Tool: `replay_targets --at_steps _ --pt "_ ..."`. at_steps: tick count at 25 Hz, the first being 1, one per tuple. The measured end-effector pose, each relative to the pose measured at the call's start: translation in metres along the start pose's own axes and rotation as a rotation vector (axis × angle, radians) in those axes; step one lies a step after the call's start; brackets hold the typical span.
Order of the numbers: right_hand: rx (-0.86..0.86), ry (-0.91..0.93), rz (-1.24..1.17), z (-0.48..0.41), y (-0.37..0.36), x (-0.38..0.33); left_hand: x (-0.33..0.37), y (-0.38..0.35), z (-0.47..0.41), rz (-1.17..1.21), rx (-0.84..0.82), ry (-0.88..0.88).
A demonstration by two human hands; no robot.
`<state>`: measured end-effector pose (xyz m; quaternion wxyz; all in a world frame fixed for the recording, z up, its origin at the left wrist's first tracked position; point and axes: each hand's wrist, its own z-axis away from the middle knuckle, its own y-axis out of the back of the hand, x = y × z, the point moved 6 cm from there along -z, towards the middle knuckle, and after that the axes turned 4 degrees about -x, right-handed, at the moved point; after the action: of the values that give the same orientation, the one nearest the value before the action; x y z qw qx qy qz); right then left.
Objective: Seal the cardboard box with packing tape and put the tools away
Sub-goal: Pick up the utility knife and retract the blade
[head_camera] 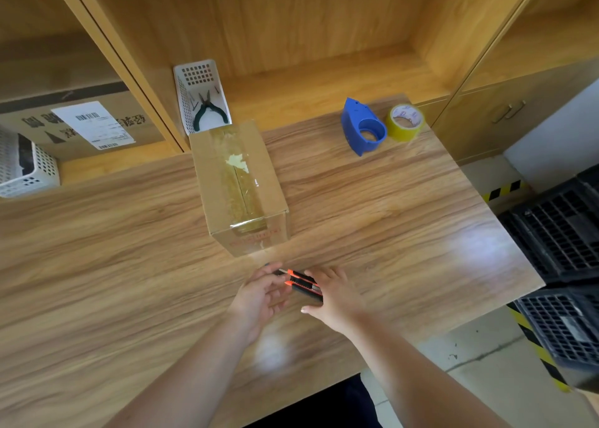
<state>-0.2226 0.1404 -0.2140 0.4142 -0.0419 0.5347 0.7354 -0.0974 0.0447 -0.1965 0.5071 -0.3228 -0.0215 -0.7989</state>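
A closed cardboard box [238, 184] lies on the wooden table [129, 249], with clear tape running along its top seam and down its near end. Just in front of it, my right hand [334, 294] grips the body of an orange-and-black utility knife [301, 281]. My left hand [261, 293] pinches the knife's far tip with its fingertips. A blue tape dispenser [363, 126] and a roll of yellowish packing tape [405, 122] stand at the table's far right.
A white perforated basket [194, 80] holding pliers [207, 111] stands behind the box against the wooden shelving. A second white basket [26, 168] and a labelled carton [81, 122] are on the left shelf. Black plastic crates [564, 233] are stacked right of the table.
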Motion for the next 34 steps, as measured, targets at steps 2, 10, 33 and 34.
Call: replay_targets --at_steps 2,10,33,34 --pt "0.011 0.017 0.109 0.000 -0.005 -0.001 -0.009 0.004 -0.003 0.027 0.011 0.026" --pt "0.118 -0.051 0.046 -0.006 -0.004 0.011 -0.028 0.001 -0.015 0.069 0.005 0.092" --pt "-0.233 -0.441 -1.081 0.010 0.045 0.018 0.015 -0.077 -0.019 -0.116 -0.075 -0.092" --pt "-0.226 -0.447 -1.098 0.010 0.047 0.019 0.017 -0.079 -0.019 -0.133 -0.075 -0.105"
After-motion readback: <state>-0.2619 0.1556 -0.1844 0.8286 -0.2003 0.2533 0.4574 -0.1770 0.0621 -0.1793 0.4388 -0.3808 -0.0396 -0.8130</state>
